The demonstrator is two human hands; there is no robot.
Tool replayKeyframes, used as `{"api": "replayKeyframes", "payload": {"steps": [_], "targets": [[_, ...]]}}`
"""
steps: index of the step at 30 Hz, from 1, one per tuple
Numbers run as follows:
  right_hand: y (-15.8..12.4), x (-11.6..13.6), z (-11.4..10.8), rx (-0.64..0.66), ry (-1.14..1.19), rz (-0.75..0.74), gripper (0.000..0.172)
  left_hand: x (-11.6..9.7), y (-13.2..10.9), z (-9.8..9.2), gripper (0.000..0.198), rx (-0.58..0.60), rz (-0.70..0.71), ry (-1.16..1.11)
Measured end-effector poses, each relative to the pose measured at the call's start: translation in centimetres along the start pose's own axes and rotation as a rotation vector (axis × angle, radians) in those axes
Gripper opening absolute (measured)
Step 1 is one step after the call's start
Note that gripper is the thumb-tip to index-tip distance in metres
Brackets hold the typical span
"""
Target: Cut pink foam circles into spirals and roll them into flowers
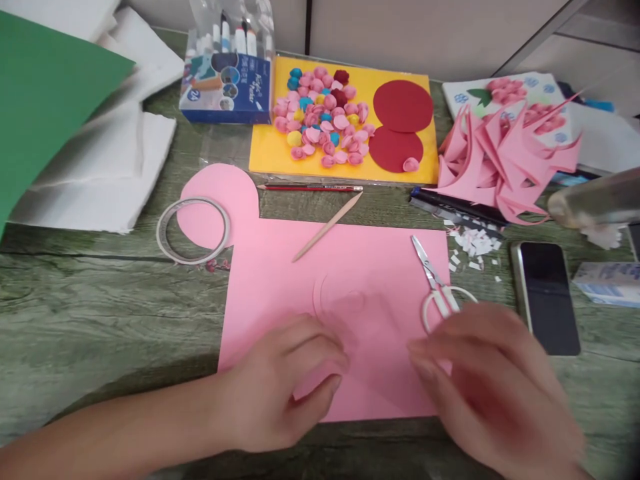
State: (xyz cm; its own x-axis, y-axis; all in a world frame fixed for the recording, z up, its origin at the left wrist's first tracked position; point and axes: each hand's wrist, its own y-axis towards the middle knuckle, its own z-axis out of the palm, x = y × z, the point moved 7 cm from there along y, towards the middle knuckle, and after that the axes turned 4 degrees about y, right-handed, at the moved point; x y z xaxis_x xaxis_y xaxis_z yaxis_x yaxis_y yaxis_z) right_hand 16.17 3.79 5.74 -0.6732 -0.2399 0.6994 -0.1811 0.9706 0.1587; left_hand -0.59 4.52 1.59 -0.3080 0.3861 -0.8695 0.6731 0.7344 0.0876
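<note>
A pink paper sheet (pixel 270 267) lies on the wood-patterned table in front of me. Over its lower left part my left hand (pixel 295 380) is loosely curled, with a small gap between thumb and fingertips. Just beyond those fingers a thin curved pink paper strip (pixel 317 297) shows faintly; motion smears it. At the sheet's lower right, my right hand (pixel 495 387) is blurred, thumb and fingertips pinched together; whatever is in the pinch cannot be made out. White-handled scissors (pixel 435 280) lie just beyond it, their handles partly covered by the hand. A pointed wooden stick (pixel 327 227) rests across the sheet's top edge.
Left of the sheet are a tape roll (pixel 163 233) and a pink paper circle (pixel 220 187). Behind are a pencil (pixel 310 188), a marker box (pixel 225 93) and rolled paper flowers (pixel 325 120) on yellow paper (pixel 265 150). Pink scraps (pixel 505 147) and a phone (pixel 547 297) are at right.
</note>
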Motion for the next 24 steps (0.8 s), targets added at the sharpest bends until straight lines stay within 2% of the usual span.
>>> {"api": "replayKeyframes", "payload": {"steps": [1, 3, 5, 7, 11, 16, 19, 22, 24], "targets": [[0.7, -0.6, 0.1, -0.027, 0.005, 0.029, 0.017, -0.3, 0.0, 0.1, 0.021, -0.022, 0.086, 0.152], [1.8, -2.0, 1.7, 0.054, 0.010, 0.105, 0.010, -0.2, 0.0, 0.6, 0.030, -0.037, 0.161, 0.474], [2.5, -3.0, 3.1, 0.120, -0.004, 0.146, 0.007, 0.6, 0.3, 1.3, 0.038, 0.000, 0.128, 0.701], [2.7, -3.6, 4.2, 0.171, -0.021, 0.167, 0.007, 1.3, 0.5, 1.9, 0.043, 0.048, 0.087, 0.796], [2.7, -4.2, 5.3, 0.249, -0.031, 0.168, 0.009, 1.7, 0.6, 2.3, 0.044, 0.085, 0.066, 0.825], [3.1, -4.5, 4.9, 0.258, -0.057, 0.125, 0.008, 2.3, 0.6, 2.3, 0.046, 0.140, 0.092, 0.799], [3.2, -4.5, 4.4, 0.287, -0.057, 0.108, 0.008, 3.0, 0.9, 1.7, 0.045, 0.204, 0.164, 0.759], [3.0, -4.6, 4.4, 0.399, -0.027, 0.109, 0.007, 3.5, 1.3, 0.6, 0.040, 0.282, 0.285, 0.685], [2.8, -4.6, 4.6, 0.471, -0.002, 0.108, 0.008, 3.1, 1.4, 0.1, 0.041, 0.288, 0.357, 0.665]]}}
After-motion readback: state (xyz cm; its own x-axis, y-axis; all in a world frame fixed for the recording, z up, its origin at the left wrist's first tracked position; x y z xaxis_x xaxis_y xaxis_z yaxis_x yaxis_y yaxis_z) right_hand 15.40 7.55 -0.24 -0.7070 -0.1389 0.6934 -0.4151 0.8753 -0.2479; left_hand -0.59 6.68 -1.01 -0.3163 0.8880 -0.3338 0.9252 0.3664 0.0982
